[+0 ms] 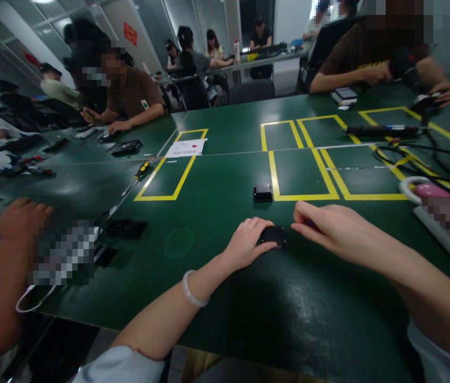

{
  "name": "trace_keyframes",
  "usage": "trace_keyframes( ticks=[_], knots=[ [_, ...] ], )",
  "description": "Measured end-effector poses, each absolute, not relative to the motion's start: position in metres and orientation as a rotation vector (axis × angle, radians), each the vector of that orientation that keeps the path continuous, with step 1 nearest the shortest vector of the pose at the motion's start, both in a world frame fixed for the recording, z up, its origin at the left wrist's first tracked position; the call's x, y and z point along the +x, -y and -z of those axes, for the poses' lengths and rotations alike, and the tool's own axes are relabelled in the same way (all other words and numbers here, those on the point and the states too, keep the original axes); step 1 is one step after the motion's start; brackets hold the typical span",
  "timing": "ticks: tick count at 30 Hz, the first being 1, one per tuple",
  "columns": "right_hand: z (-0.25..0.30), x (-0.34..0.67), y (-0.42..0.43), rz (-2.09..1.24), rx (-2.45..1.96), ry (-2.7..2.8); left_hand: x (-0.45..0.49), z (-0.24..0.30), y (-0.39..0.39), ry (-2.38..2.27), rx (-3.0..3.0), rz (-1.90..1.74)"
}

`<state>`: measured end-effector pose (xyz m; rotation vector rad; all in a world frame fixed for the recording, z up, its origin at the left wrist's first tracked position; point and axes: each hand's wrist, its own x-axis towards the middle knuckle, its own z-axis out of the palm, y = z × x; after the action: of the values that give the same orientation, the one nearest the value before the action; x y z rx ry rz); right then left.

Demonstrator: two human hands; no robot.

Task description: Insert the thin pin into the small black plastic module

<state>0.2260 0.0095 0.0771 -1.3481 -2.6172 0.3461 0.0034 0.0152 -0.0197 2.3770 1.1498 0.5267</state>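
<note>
L hand [247, 242] curled over small black module [273, 234] on green worktop [225, 202], pinching it. R hand [324, 226] loose, fingertips just beside. 2nd black module [263, 192] further back.

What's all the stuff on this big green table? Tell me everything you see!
table: one, dark green, fills the view
tape outlines: several, yellow, marked on the table
near box: one, black, front centre
far box: one, black, beside a yellow outline
screwdriver: one, yellow-and-black handle, left of centre
paper: one, white, far end of the left outline
cables: a tangle, black, far right
flat parts: a few, black, left side
co-worker's hand: one, left edge
seated people: several, far side and tables behind
bracelet: one, white, left wrist
left hand: grip on the near box
right hand: open, just right of the near box
</note>
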Motion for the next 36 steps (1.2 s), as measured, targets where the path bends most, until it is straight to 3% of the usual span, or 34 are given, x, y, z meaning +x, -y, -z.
trace_keyframes(
  ticks=[14,21,28,36],
  knots=[
    [-0.0716,0.2245,-0.0108,-0.259,-1.382,2.562,0.0027,0.0207,-0.0155,-1.151,2.409,-0.524],
    [-0.0763,0.2265,-0.0098,-0.401,-1.314,2.575,0.0027,0.0202,-0.0155,-1.157,2.4,-0.514],
    [-0.0727,0.2244,-0.0108,-0.278,-1.345,2.545,0.0027,0.0199,-0.0156,-1.153,2.384,-0.517],
    [-0.0772,0.2262,-0.0105,-0.386,-1.296,2.589,0.0023,0.0201,-0.0159,-1.145,2.391,-0.526]
  ],
)
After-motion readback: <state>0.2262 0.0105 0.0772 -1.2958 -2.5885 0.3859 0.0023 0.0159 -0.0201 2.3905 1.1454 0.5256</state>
